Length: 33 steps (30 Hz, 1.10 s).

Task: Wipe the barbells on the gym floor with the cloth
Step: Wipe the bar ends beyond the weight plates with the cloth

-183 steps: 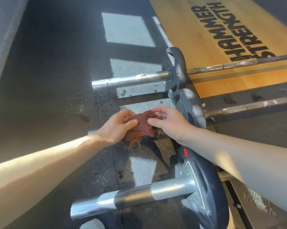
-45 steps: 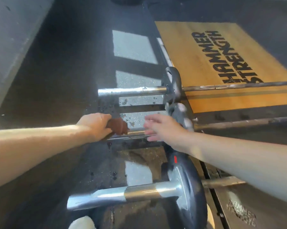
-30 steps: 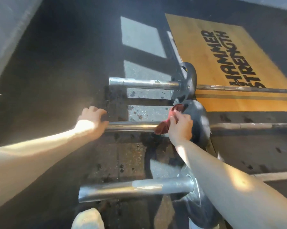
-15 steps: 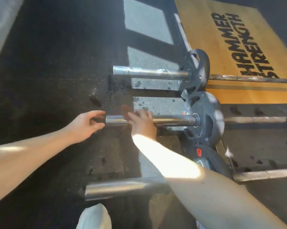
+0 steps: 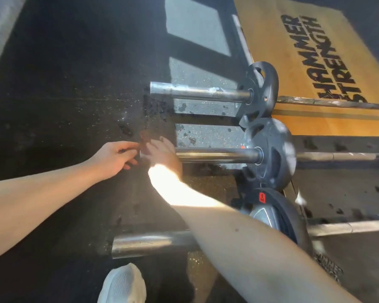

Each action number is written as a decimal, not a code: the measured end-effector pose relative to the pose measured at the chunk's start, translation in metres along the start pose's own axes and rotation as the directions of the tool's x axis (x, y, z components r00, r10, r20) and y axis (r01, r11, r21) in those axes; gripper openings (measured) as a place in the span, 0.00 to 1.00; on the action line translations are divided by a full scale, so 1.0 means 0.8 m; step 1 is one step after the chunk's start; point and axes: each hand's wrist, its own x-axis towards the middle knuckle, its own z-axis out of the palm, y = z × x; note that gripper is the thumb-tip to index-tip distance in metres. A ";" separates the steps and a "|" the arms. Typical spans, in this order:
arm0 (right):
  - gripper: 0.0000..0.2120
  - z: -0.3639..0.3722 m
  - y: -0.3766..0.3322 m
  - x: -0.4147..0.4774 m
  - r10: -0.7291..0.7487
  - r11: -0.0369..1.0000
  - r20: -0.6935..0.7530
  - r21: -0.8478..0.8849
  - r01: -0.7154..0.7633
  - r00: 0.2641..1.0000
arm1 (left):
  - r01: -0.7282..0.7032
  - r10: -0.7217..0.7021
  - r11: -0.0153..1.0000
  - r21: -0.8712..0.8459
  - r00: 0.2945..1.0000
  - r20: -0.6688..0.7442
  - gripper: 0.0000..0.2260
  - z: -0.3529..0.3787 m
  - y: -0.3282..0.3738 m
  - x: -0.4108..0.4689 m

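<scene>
Rubber flooring [image 5: 53, 84], dark, matt and flecked with pale specks, fills the left side. The left hand [image 5: 115, 159] reaches in over it, fingers loosely curled and gripping nothing that shows. Its fingertips are just beside the free end of the middle barbell [image 5: 217, 154]; whether they touch the metal I cannot tell. At the bottom edge sits a white mesh shoe [image 5: 123, 285].

A rust-brown cloth [image 5: 143, 137], soft, crumpled and blurred, bunches at that bar end. It pokes out past the right hand [image 5: 163, 153], whose fingers curl over the cloth and the smooth, round steel sleeve. The near barbell [image 5: 149, 242] lies parallel on the floor, its dull grey sleeve partly hidden by the right forearm. The far barbell [image 5: 197, 94] has a scuffed, blotchy sleeve.

Black round plates follow: the far plate [image 5: 260, 92] and middle plate [image 5: 271, 154] have cut-out grips, and the near plate [image 5: 275, 215] has a small red label. Rightmost, a yellow wooden platform [image 5: 271, 51] bears black "HAMMER STRENGTH" lettering.
</scene>
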 end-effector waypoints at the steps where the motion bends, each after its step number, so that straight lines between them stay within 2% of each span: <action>1: 0.23 0.026 0.027 -0.005 -0.079 0.996 -0.041 0.027 0.080 0.996 | -0.017 0.017 1.000 -0.010 1.000 0.006 0.15 0.002 0.000 -0.001; 2: 0.20 0.029 0.061 -0.019 -0.075 0.997 -0.085 0.015 0.077 0.994 | -0.039 0.039 0.999 -0.018 0.999 0.009 0.15 0.004 -0.001 -0.002; 3: 0.17 0.024 0.097 -0.030 0.028 0.999 -0.198 -0.014 -0.032 0.980 | -0.059 0.059 0.998 -0.024 0.998 0.012 0.15 0.006 -0.002 -0.003; 4: 0.14 0.007 0.128 -0.036 0.205 0.978 -0.286 0.023 -0.207 0.936 | -0.075 0.075 0.997 -0.019 0.997 0.016 0.16 0.009 -0.003 -0.002; 6: 0.11 -0.035 0.188 -0.055 0.467 0.880 -0.395 0.118 -0.460 0.791 | -0.104 0.104 0.994 0.018 0.995 0.010 0.16 0.011 -0.005 -0.001; 7: 0.10 -0.049 0.208 -0.060 0.554 0.826 -0.416 0.165 -0.539 0.721 | -0.109 0.109 0.993 0.032 0.994 0.005 0.15 0.011 -0.006 0.000; 9: 0.12 -0.049 0.215 -0.053 0.642 0.758 -0.389 0.197 -0.622 0.660 | -0.107 0.106 0.993 0.049 0.994 0.021 0.14 0.007 -0.006 0.003; 10: 0.13 -0.035 0.203 -0.044 0.658 0.745 -0.389 0.214 -0.631 0.645 | -0.106 0.104 0.993 0.055 0.994 0.033 0.14 0.006 -0.006 0.004; 13: 0.17 0.017 0.130 -0.011 0.509 0.856 -0.414 0.149 -0.495 0.755 | -0.115 0.113 0.992 0.053 0.993 0.039 0.15 0.005 -0.009 0.006; 14: 0.18 0.034 0.101 0.003 0.453 0.889 -0.371 0.131 -0.438 0.810 | -0.110 0.108 0.992 0.055 0.994 0.029 0.15 0.006 -0.008 0.006; 16: 0.21 0.059 0.044 0.025 0.281 0.960 -0.173 0.057 -0.276 0.944 | -0.097 0.097 0.993 0.061 0.995 0.006 0.15 0.010 -0.005 0.005; 18: 0.23 0.064 0.022 0.032 0.142 0.990 -0.005 0.015 -0.142 0.990 | -0.111 0.112 0.989 0.097 0.994 0.001 0.15 0.012 -0.003 0.006; 20: 0.23 0.043 0.043 0.016 0.082 0.996 -0.019 0.042 -0.081 0.996 | -0.148 0.145 0.974 0.173 0.989 0.029 0.18 0.010 -0.003 0.006; 21: 0.22 0.033 0.062 0.002 0.069 0.996 -0.078 0.069 -0.064 0.995 | -0.172 0.166 0.964 0.201 0.985 0.047 0.22 0.009 -0.003 0.007; 23: 0.22 0.017 0.120 -0.025 0.170 0.982 -0.194 0.114 -0.150 0.966 | -0.236 0.224 0.934 0.268 0.972 0.073 0.29 0.014 -0.001 0.007; 25: 0.20 -0.002 0.166 -0.044 0.321 0.938 -0.272 0.228 -0.263 0.907 | -0.280 0.273 0.888 0.364 0.959 0.074 0.35 0.024 0.004 0.004; 27: 0.16 -0.020 0.191 -0.053 0.442 0.873 -0.344 0.377 -0.309 0.829 | -0.256 0.255 0.875 0.410 0.965 0.058 0.38 0.036 0.006 0.002; 30: 0.16 -0.040 0.188 -0.061 0.569 0.783 -0.394 0.528 -0.329 0.722 | -0.215 0.212 0.857 0.468 0.975 0.061 0.37 0.047 0.002 0.007; 33: 0.19 -0.047 0.180 -0.063 0.641 0.699 -0.377 0.646 -0.306 0.669 | -0.202 0.216 0.870 0.449 0.976 0.021 0.27 0.049 0.000 0.018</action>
